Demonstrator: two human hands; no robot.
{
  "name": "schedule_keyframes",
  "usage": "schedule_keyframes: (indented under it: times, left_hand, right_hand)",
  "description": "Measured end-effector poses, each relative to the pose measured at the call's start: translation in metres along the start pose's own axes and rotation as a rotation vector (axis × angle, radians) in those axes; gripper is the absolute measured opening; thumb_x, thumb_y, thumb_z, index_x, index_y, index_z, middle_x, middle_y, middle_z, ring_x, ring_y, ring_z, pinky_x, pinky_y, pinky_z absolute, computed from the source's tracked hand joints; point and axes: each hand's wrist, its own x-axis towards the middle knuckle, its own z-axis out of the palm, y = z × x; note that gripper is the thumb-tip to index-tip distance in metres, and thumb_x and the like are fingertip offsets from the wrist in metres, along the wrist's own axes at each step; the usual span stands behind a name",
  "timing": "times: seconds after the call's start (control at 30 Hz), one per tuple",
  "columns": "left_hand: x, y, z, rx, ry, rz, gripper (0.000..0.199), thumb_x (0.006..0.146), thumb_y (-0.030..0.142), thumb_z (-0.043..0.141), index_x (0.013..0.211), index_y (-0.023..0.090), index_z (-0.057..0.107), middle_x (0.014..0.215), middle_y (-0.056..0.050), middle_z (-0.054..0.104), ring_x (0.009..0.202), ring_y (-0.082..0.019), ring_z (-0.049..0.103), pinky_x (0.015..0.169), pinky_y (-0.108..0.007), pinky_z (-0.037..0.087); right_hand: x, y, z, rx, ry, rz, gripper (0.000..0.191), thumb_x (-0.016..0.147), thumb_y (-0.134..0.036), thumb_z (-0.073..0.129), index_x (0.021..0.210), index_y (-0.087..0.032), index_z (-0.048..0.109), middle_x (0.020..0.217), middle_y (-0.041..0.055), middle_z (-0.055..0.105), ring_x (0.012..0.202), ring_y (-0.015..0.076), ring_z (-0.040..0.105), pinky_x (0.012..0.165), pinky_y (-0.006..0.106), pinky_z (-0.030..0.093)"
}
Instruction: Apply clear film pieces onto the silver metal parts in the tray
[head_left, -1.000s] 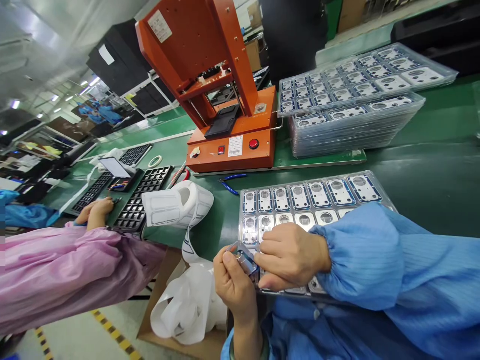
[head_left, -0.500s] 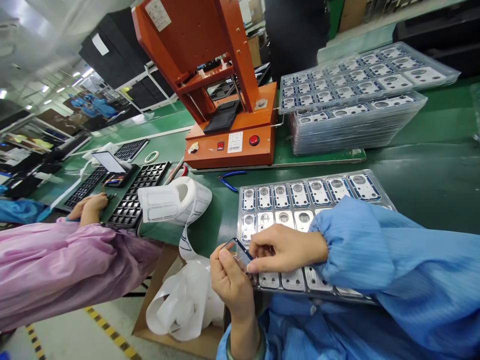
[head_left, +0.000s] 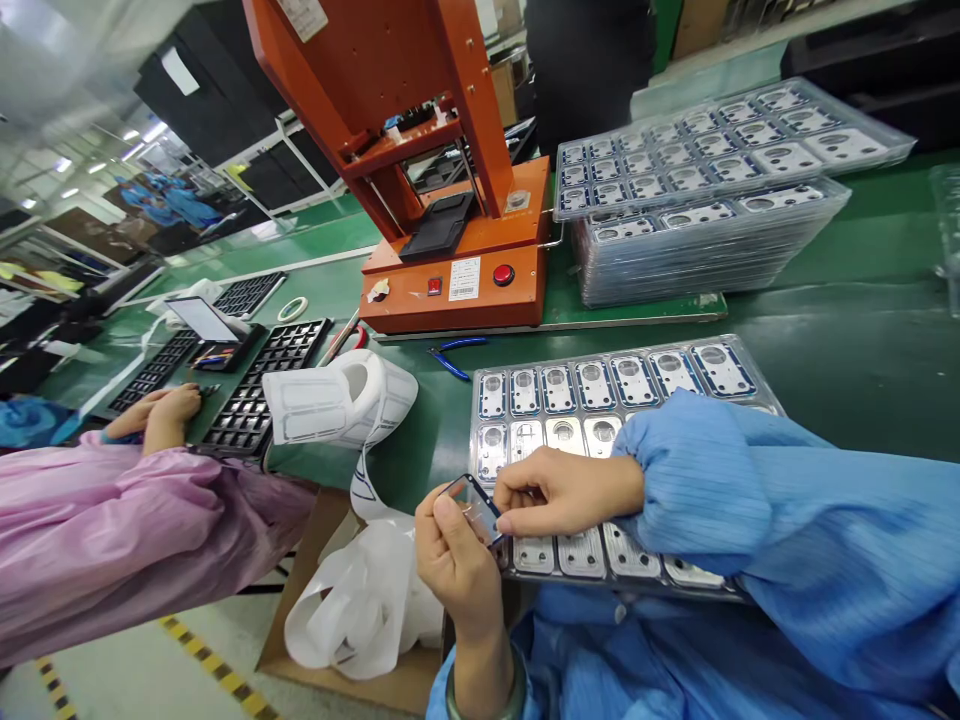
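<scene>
Our left grip (head_left: 459, 570) pinches a small dark-edged panel (head_left: 478, 508); at its corner is our right grip (head_left: 562, 490), holding what, we cannot tell. Under that one, a filled tray (head_left: 748, 358) lies on the counter (head_left: 840, 360). Seemingly fine edge work, calling for steady fingers.

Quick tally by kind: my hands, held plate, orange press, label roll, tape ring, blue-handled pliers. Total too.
Left hand and right hand: 2
Held plate: 1
Orange press: 1
Label roll: 1
Tape ring: 1
Blue-handled pliers: 1
Total: 7
</scene>
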Motion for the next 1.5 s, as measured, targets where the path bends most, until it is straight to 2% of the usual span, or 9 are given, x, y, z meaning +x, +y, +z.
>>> schedule_keyframes:
  times: [0.1,0.27,0.37,0.57,0.87,1.0,1.23,1.33,1.5]
  left_hand:
    - [0.000,-0.003,-0.001,0.027,-0.006,0.010,0.034,0.090,0.044,0.045,0.087,0.016,0.063,0.054,0.006,0.044,0.044,-0.008,0.038,0.043,-0.020,0.032]
    - [-0.001,-0.008,-0.003,-0.010,-0.083,0.002,0.033,0.089,0.045,0.046,0.086,0.017,0.063,0.059,0.003,0.051,0.048,-0.010,0.044,0.047,-0.022,0.037]
    - [0.000,-0.008,-0.004,0.006,-0.124,0.035,0.032,0.089,0.044,0.046,0.085,0.017,0.064,0.064,0.001,0.055,0.055,-0.012,0.050,0.053,-0.023,0.041]
    - [0.000,-0.006,-0.003,0.019,-0.152,0.081,0.030,0.089,0.042,0.047,0.084,0.017,0.064,0.069,-0.001,0.060,0.061,-0.013,0.054,0.057,-0.024,0.043]
    - [0.000,-0.004,-0.004,0.027,-0.233,0.098,0.026,0.089,0.036,0.048,0.086,0.018,0.065,0.068,0.000,0.061,0.061,-0.013,0.054,0.055,-0.021,0.042]
    - [0.000,-0.002,-0.005,0.041,-0.244,0.145,0.026,0.090,0.036,0.047,0.084,0.018,0.065,0.069,-0.001,0.061,0.063,-0.013,0.055,0.057,-0.021,0.044]
    - [0.000,0.001,-0.003,0.087,-0.310,0.197,0.028,0.091,0.036,0.044,0.083,0.017,0.064,0.072,-0.002,0.064,0.064,-0.013,0.057,0.059,-0.021,0.045]
    - [0.001,0.002,-0.003,0.059,-0.304,0.176,0.030,0.090,0.038,0.045,0.081,0.017,0.064,0.069,-0.001,0.062,0.062,-0.013,0.056,0.058,-0.021,0.045]
    - [0.002,-0.001,-0.002,-0.036,-0.254,0.029,0.030,0.088,0.042,0.049,0.082,0.017,0.063,0.071,-0.001,0.061,0.065,-0.014,0.055,0.059,-0.023,0.044]
  right_hand:
    - [0.000,0.000,0.000,-0.016,-0.003,-0.010,0.010,0.081,-0.019,0.060,0.074,-0.013,0.054,0.058,-0.0049,0.051,0.054,0.0060,0.047,0.053,0.017,0.038]
    - [0.001,0.001,0.000,0.130,0.056,0.008,0.017,0.082,-0.031,0.060,0.078,-0.015,0.055,0.060,-0.0041,0.054,0.053,0.0079,0.051,0.052,0.020,0.041]
    - [0.002,0.002,-0.001,0.199,0.102,0.032,0.015,0.085,-0.029,0.054,0.078,-0.016,0.054,0.063,-0.0030,0.057,0.049,0.0079,0.051,0.050,0.020,0.042]
    - [0.001,0.001,0.000,0.062,0.177,-0.049,0.017,0.085,-0.027,0.054,0.073,-0.015,0.055,0.061,-0.0023,0.057,0.051,0.0075,0.052,0.051,0.018,0.041]
    - [0.002,0.001,-0.002,-0.014,0.262,-0.035,0.019,0.084,-0.025,0.052,0.068,-0.015,0.055,0.055,-0.0038,0.054,0.050,0.0068,0.048,0.049,0.017,0.037]
    - [0.002,0.002,-0.001,-0.050,0.284,-0.060,0.024,0.085,-0.031,0.053,0.067,-0.015,0.055,0.056,-0.0039,0.050,0.055,0.0078,0.045,0.052,0.019,0.036]
    - [0.005,0.007,0.001,-0.087,0.324,-0.085,0.030,0.082,-0.026,0.054,0.055,-0.016,0.043,0.052,-0.0062,0.039,0.053,0.0063,0.037,0.050,0.019,0.030]
    - [0.005,0.006,0.002,-0.052,0.315,-0.068,0.031,0.083,-0.029,0.053,0.057,-0.016,0.044,0.052,-0.0059,0.040,0.054,0.0068,0.038,0.050,0.019,0.031]
    - [0.003,0.004,0.002,0.002,0.251,-0.097,0.023,0.084,-0.035,0.055,0.071,-0.016,0.053,0.058,-0.0043,0.049,0.054,0.0076,0.043,0.051,0.019,0.035]
